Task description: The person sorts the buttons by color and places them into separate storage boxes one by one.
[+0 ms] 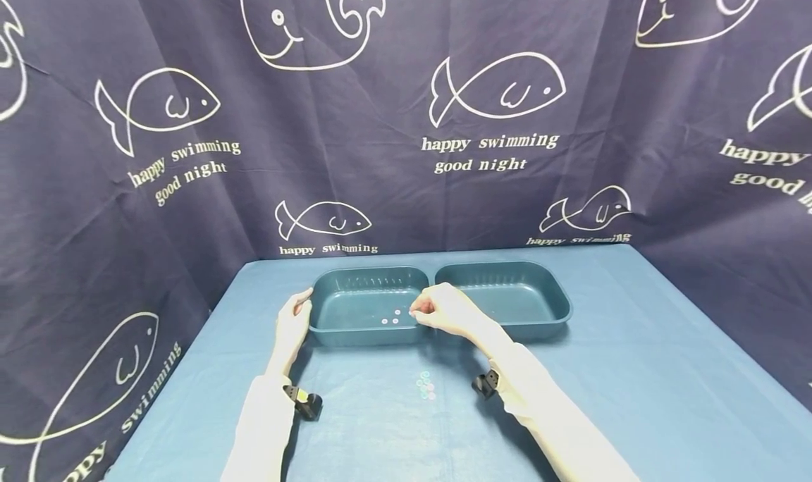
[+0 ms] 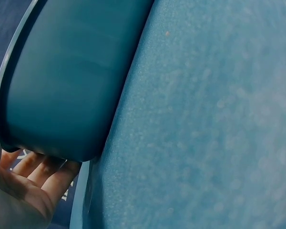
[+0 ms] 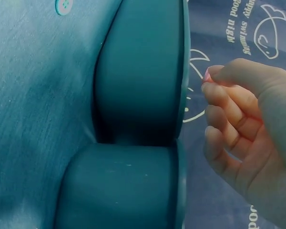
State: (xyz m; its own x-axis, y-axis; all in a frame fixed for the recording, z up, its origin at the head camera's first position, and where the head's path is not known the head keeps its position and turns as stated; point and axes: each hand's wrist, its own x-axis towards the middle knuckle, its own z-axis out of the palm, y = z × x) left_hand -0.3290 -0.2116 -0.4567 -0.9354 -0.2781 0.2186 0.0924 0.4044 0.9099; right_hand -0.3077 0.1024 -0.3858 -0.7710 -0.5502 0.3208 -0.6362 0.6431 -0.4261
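Observation:
In the head view, my left hand (image 1: 294, 320) holds the outer end of the left teal tray (image 1: 374, 337). The left wrist view shows its fingers (image 2: 52, 179) bent against the end wall, with the thumb mostly out of frame. My right hand (image 1: 447, 308) is above the left tray's right end, near the seam between trays. Between its thumb and index finger it pinches a small pink button (image 3: 207, 75), seen edge-on in the right wrist view. Three pinkish buttons (image 1: 395, 320) lie on the left tray's floor.
A second teal tray (image 1: 533, 330) stands right beside the first. A small cluster of green and pink buttons (image 1: 424, 386) lies on the blue tablecloth (image 1: 368, 425) in front of the trays. Behind the table hangs a dark curtain (image 1: 393, 115) with whale and fish drawings.

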